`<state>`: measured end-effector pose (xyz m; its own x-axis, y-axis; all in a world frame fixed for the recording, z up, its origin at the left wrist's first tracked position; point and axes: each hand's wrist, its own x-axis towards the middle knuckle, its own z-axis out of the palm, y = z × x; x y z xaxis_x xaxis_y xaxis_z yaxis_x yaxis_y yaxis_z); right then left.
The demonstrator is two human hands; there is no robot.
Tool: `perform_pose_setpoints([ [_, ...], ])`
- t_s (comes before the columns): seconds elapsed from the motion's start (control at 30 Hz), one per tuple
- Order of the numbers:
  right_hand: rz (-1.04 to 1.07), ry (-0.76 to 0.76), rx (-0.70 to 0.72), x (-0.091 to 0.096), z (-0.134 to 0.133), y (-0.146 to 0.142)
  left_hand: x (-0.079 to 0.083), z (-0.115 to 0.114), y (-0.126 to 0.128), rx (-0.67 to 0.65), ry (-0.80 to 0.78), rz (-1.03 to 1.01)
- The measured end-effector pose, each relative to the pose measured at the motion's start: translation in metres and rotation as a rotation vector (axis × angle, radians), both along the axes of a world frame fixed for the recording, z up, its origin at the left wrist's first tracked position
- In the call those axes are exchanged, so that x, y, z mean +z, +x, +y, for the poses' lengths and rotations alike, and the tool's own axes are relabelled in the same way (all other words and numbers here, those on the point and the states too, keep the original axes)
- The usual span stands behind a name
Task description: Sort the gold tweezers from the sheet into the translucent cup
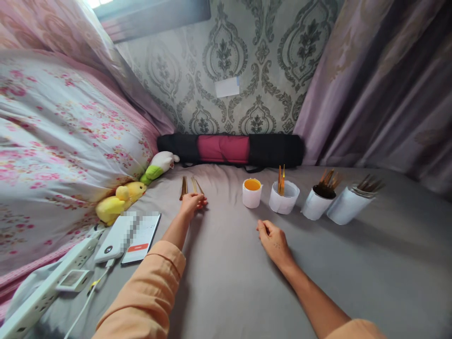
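My left hand (193,202) is low over the grey sheet with its fingers curled. Thin brown sticks (198,186) show just beyond its fingertips; whether they are gripped or only lie behind the fingers is hidden. A small bundle of similar sticks (183,186) lies to the left of those. My right hand (273,240) is loosely closed, thumb against the bent fingers, with nothing visible in it. Beyond it stand a white-wrapped cup with an orange inside (252,197) and a wider white-wrapped tub (284,200) holding a few sticks upright.
Two white-wrapped jars (318,205) full of sticks tilt at the right. At the left are plush toys (122,201), a phone (143,238), a white power bank (115,238) and a power strip (52,282). A black and magenta roll bag (226,149) lies along the wall.
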<state>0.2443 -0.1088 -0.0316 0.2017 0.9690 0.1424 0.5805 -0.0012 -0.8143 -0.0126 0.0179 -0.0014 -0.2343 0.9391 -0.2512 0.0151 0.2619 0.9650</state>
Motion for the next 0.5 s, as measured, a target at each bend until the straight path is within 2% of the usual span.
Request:
perform_pose_setpoints([
  [0.5,-0.004,0.020,-0.006,-0.002,0.002,0.000,-0.010,-0.039,0.029,-0.007,0.034,-0.409],
])
